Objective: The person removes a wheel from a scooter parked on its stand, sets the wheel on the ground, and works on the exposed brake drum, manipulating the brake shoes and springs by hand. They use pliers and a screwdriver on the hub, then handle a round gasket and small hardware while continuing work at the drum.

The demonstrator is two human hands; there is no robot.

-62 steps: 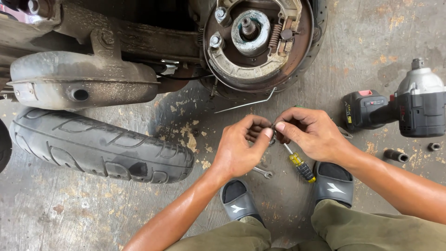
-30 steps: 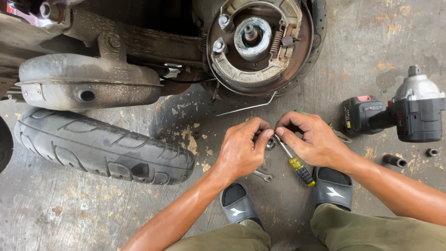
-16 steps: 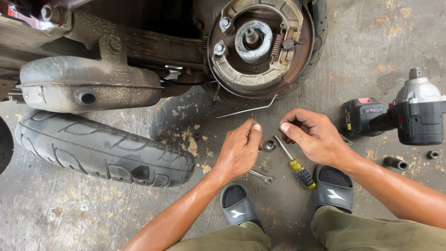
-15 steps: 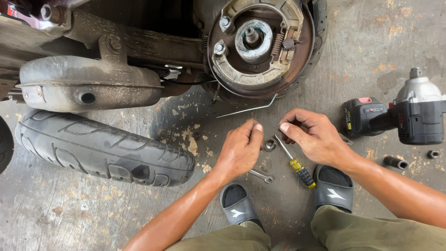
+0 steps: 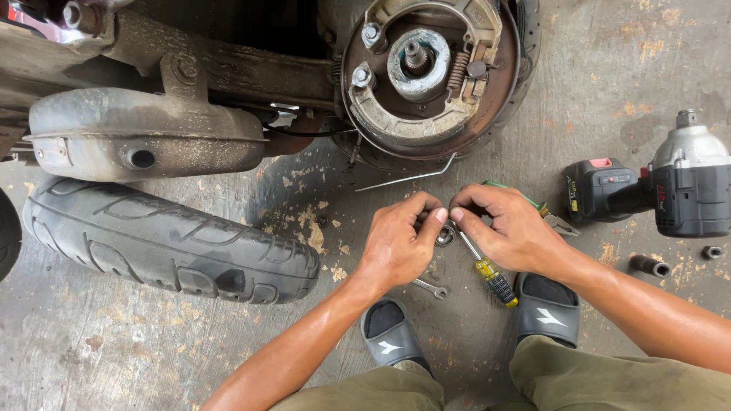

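Nut [image 5: 445,235] | on floor [image 5: 609,61] below brake drum [image 5: 426,72] | left hand [image 5: 400,243] and right hand [image 5: 506,228] both pinch it | screwdriver [image 5: 487,270] just beside

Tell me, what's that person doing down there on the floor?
A person crouches on a concrete floor by an open brake drum. The left hand and right hand meet over a small metal ring, fingertips on it. A screwdriver and small wrench lie beside them, a tyre to the left, a power wrench to the right.
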